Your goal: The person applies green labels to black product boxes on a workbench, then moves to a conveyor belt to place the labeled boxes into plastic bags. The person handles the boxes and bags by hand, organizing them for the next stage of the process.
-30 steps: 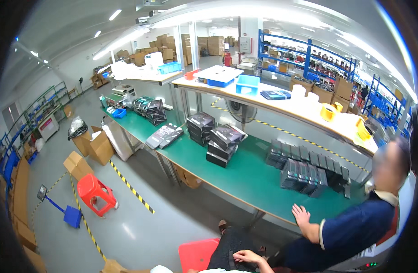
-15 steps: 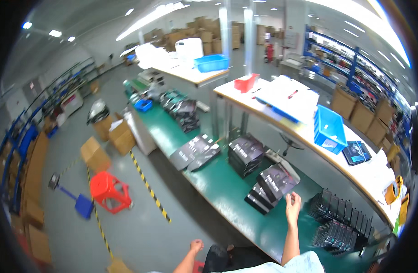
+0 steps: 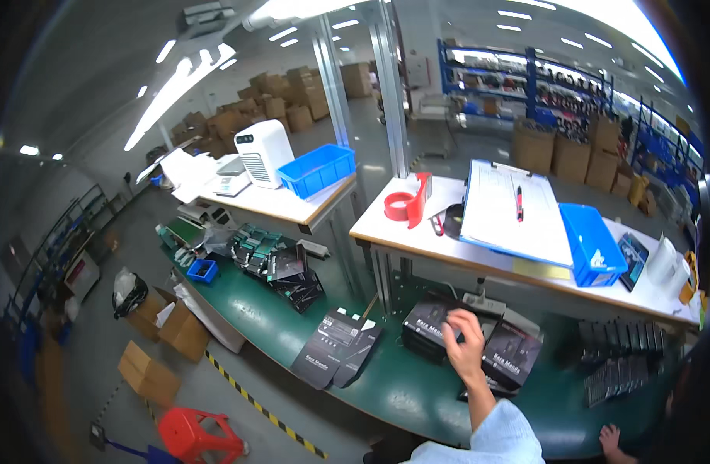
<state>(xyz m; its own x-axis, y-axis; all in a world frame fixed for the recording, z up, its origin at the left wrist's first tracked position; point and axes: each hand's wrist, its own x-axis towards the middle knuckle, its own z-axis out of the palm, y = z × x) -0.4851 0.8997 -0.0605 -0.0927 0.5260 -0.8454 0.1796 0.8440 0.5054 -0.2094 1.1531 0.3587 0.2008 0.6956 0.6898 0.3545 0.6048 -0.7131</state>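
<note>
My right hand (image 3: 466, 342) reaches over the green bench (image 3: 405, 398) with loosely curled fingers, a gap showing between them and nothing held. Behind it, in my line of sight, stands a stack of black printed boxes (image 3: 422, 319), partly covered by the fingers. Just right of the wrist lies another black box (image 3: 514, 354), tilted on boxes beneath it. Whether my hand touches either box, I cannot tell. A flattened black carton (image 3: 333, 352) lies left of them. My left hand is out of view. At the lower right, a hand (image 3: 611, 439) looks like another person's.
Rows of black items (image 3: 621, 363) stand at the bench's right end. A raised white shelf (image 3: 440, 246) carries a red tape dispenser (image 3: 401, 206), a clipboard (image 3: 498, 216) and a blue bin (image 3: 590, 247). A red stool (image 3: 188, 433) stands on the floor at left.
The view has swung, so bench and boxes sit farther right. My right hand has moved from right of the tilted box to its left, over the stack. My left hand has left the picture.
</note>
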